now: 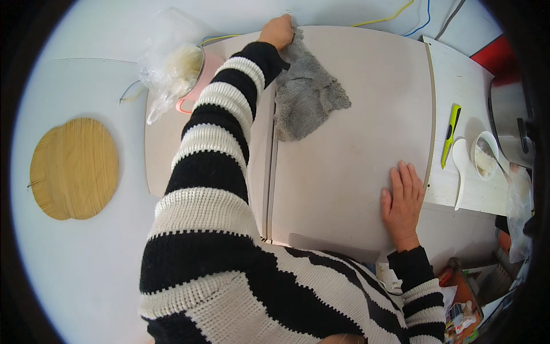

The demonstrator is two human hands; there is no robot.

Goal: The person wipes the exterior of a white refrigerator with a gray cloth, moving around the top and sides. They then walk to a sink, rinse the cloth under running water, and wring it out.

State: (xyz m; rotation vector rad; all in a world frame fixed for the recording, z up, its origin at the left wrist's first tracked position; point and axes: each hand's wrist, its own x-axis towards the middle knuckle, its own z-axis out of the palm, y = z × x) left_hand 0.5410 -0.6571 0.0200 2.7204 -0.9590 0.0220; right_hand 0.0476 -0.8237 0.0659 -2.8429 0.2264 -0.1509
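My left hand [278, 32] reaches to the far edge of a light beige tabletop [343, 180], its fingers closed on the upper end of a grey terry cloth [305, 94]. The cloth lies crumpled on the tabletop, its lower left part beside a dark seam between two panels. My right hand [401, 202] rests palm down near the tabletop's right edge, with nothing in it. Left of my left forearm stands a pink mug-like container [208, 69] with a handle, beside a clear plastic bag [159, 73] with pale contents.
On a white side table at right are a yellow-green knife or peeler [451, 133], a white spoon [459, 165], a white bowl of rice [485, 159] with a metal spoon, and a metal pot [511, 120]. A round wooden board [75, 167] is at far left. Cables run behind the tabletop.
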